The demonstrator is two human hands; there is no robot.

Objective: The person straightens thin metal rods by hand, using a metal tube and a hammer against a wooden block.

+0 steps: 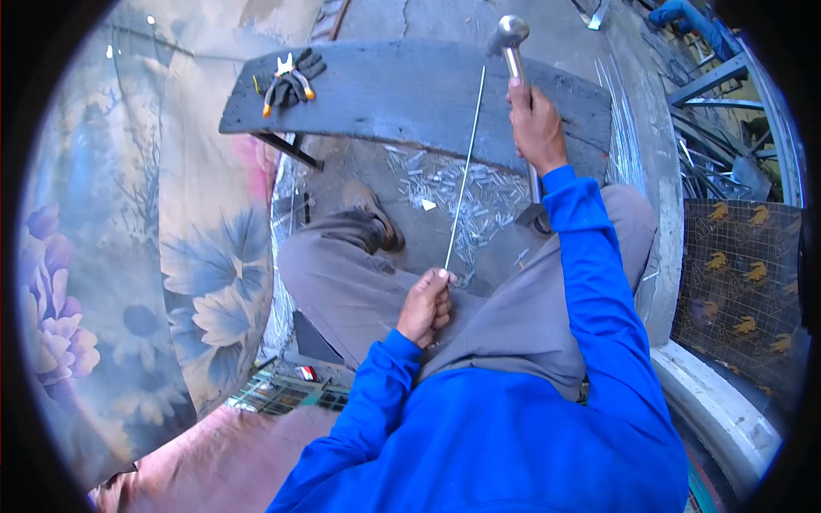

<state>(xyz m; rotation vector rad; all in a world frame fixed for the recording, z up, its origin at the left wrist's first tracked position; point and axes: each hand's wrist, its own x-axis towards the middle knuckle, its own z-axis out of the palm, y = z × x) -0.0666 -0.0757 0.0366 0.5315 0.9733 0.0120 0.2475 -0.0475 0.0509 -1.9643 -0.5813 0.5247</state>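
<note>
My left hand (425,306) is closed around the near end of a thin metal rod (464,175), low over my lap. The rod slants away from me, and its far end overlaps the dark wooden bench (385,90). In my right hand (539,128) a hammer (511,34) is held with its shiny rounded metal head up, above the right part of the bench. Pliers (287,83) with orange-tipped handles lie on a black glove (310,68) at the bench's left end.
Many short cut metal pieces (470,209) litter the floor between my legs. Long thin rods (624,128) lie at the bench's right end. A flowered cloth (205,282) hangs on the left. Metal frames (727,81) and a patterned dark sheet (740,291) stand to the right.
</note>
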